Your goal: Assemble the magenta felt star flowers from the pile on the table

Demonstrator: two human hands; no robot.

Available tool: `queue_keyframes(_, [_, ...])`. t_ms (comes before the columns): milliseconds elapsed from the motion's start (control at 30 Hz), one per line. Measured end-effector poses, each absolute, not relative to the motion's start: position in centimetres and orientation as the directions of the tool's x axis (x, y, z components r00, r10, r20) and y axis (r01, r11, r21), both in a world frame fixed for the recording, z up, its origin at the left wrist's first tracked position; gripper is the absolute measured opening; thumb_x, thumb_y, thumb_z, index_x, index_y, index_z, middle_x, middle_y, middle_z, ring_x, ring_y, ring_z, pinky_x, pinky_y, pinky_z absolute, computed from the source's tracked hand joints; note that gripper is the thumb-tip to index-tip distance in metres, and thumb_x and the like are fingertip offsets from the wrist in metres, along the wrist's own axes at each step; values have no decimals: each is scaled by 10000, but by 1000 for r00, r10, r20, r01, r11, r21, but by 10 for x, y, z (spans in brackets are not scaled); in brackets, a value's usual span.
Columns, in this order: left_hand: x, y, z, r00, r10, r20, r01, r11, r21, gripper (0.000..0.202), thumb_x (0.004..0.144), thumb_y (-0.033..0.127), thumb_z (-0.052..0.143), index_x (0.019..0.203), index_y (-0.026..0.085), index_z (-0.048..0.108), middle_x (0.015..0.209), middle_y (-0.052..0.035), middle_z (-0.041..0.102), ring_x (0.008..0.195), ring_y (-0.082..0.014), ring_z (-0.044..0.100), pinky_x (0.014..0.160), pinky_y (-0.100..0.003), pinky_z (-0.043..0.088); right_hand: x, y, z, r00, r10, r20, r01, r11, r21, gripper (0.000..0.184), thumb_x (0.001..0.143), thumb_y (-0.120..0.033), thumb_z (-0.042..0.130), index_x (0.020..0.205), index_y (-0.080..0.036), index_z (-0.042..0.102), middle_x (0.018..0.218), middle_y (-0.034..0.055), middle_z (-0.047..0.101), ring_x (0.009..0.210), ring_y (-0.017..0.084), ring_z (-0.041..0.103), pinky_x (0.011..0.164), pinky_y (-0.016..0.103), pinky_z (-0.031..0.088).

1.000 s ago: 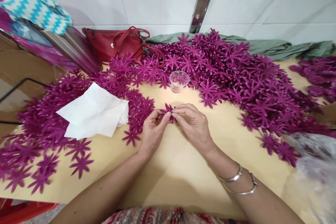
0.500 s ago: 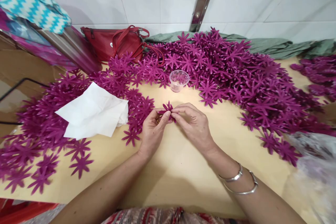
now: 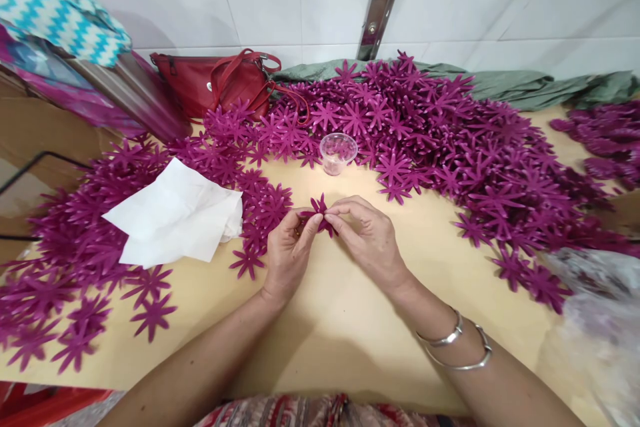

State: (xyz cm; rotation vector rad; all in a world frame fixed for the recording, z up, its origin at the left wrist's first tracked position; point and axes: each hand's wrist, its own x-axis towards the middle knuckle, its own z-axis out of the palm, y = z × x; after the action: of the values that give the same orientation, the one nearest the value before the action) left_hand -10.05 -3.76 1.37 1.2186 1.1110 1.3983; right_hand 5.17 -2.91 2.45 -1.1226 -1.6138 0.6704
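Observation:
Between my two hands, over the middle of the table, is a purple artificial flower piece (image 3: 319, 207) with narrow pointed petals. My left hand (image 3: 290, 250) pinches it from the left, thumb on top. From the right, my right hand (image 3: 367, 240) pinches a petal between thumb and fingertips. Part of the flower is hidden behind the fingers. A small clear plastic cup (image 3: 338, 153) stands just beyond my hands; its contents are hard to make out. Loose flower pieces (image 3: 247, 260) of the same kind lie close to my left hand.
Heaps of purple flower pieces (image 3: 450, 127) curve around the back and right of the table (image 3: 345, 347). White paper sheets (image 3: 173, 220) rest on the left heap. Behind are a red handbag (image 3: 200, 80) and green cloth (image 3: 530, 90). A clear plastic bag (image 3: 600, 320) lies at right.
Both hands keep their pinch on the flower piece, with only slight finger movement. The whole view has shifted slightly.

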Motion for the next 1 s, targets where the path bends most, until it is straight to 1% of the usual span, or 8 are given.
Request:
queue_keyframes(100, [-102, -38, 13, -62, 981, 184, -14, -186, 983, 174, 962, 358, 718, 922, 189, 722, 861, -16, 744, 806, -142, 685, 778, -238, 548, 52, -30, 27, -99, 854, 510, 454, 495, -741, 70, 982, -194, 684, 943, -247, 710, 940, 48, 753, 937, 223, 725, 881, 388, 574])
queue_keyframes(200, [-105, -38, 10, -48, 975, 216, 59, -213, 975, 172, 973, 355, 702, 953, 185, 721, 883, -30, 757, 806, -152, 697, 788, -259, 560, 53, -30, 28, -206, 745, 634, 587, 613, -529, 65, 1006, -176, 645, 1003, -228, 684, 950, 70, 768, 937, 239, 724, 878, 407, 558])
queue_keyframes(300, [-107, -39, 8, -40, 966, 257, 151, -248, 957, 167, 983, 347, 688, 976, 185, 725, 876, -37, 762, 802, -158, 707, 787, -268, 564, 53, -31, 30, -309, 653, 692, 667, 667, -331, 84, 1012, -143, 612, 1053, -194, 665, 970, 100, 774, 924, 255, 715, 870, 424, 540])
queue_keyframes(367, [-107, -39, 8, -37, 955, 293, 211, -279, 937, 151, 986, 333, 682, 975, 190, 729, 864, -34, 763, 796, -153, 710, 772, -258, 560, 53, -31, 31, -319, 644, 695, 683, 665, -302, 82, 1008, -136, 603, 1040, -191, 655, 958, 103, 769, 910, 257, 708, 857, 426, 537])
queue_keyframes(433, [-107, -39, 9, -33, 947, 321, 247, -303, 920, 137, 987, 320, 678, 975, 193, 728, 864, -32, 766, 791, -149, 714, 758, -247, 561, 52, -32, 33, -284, 661, 694, 667, 656, -352, 81, 1002, -135, 606, 1004, -205, 646, 925, 89, 760, 892, 248, 706, 848, 417, 541])
queue_keyframes(533, [-107, -40, 10, -29, 942, 335, 264, -316, 912, 128, 984, 311, 676, 997, 192, 721, 886, -36, 771, 783, -143, 719, 749, -238, 564, 50, -32, 33, -201, 721, 664, 607, 623, -493, 107, 985, -125, 624, 941, -221, 640, 885, 65, 744, 875, 232, 707, 833, 397, 551])
queue_keyframes(733, [-109, -39, 7, -31, 951, 308, 252, -291, 923, 136, 998, 312, 664, 1012, 186, 713, 903, -41, 746, 814, -146, 698, 770, -246, 543, 49, -32, 33, -84, 852, 517, 425, 500, -755, 136, 949, -118, 656, 882, -235, 673, 886, 35, 739, 878, 209, 721, 848, 361, 566])
queue_keyframes(1000, [-108, -37, 10, -33, 953, 301, 129, -295, 947, 136, 988, 311, 689, 942, 190, 732, 865, -28, 713, 810, -149, 662, 766, -255, 530, 52, -30, 30, -100, 875, 473, 360, 475, -803, 98, 937, -153, 701, 921, -247, 726, 930, 28, 769, 910, 206, 737, 884, 358, 566])
